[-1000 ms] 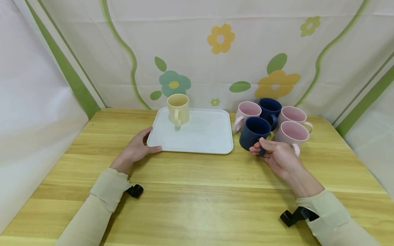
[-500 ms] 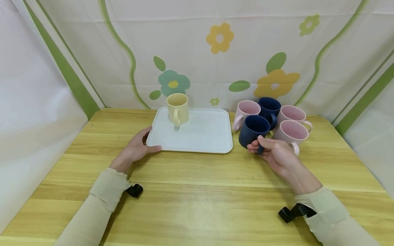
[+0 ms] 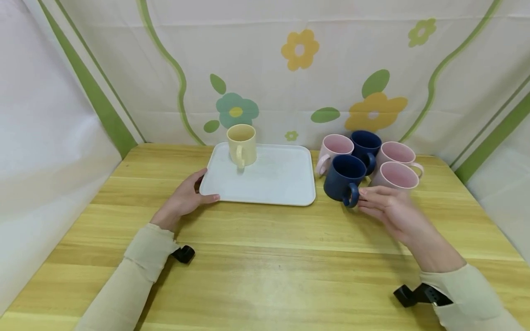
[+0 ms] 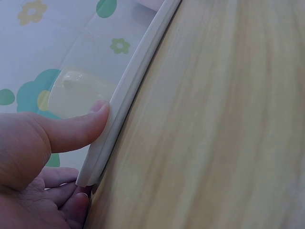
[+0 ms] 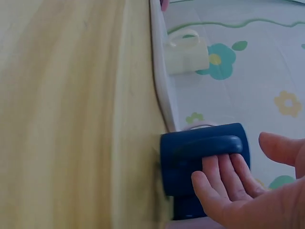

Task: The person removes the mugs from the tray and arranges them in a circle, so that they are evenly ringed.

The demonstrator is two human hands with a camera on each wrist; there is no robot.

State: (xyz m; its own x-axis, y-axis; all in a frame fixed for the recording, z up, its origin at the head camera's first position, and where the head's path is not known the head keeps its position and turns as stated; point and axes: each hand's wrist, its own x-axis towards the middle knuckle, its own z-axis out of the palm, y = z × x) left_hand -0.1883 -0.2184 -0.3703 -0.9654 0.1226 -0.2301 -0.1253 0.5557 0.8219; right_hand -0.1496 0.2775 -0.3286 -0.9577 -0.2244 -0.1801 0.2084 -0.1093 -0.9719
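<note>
My left hand holds the near left corner of a white tray. In the left wrist view its thumb lies against the tray's rim, with the fingers around the corner. A yellow mug stands upright on the tray, towards the back left. To the tray's right, a dark blue mug stands on the table, its handle facing me. My right hand is at that handle, thumb apart from it; in the right wrist view the loosely extended fingers reach to the handle, and whether they touch it is unclear.
Behind the blue mug stand a pink mug and another dark blue mug. Two more pink mugs, one farther back and one nearer, are beside them. A flowered cloth hangs behind the wooden table.
The right hand has let go of the blue mug's handle and drawn back slightly to the right, its thumb and fingers loosened. The left hand stays on the tray corner.
</note>
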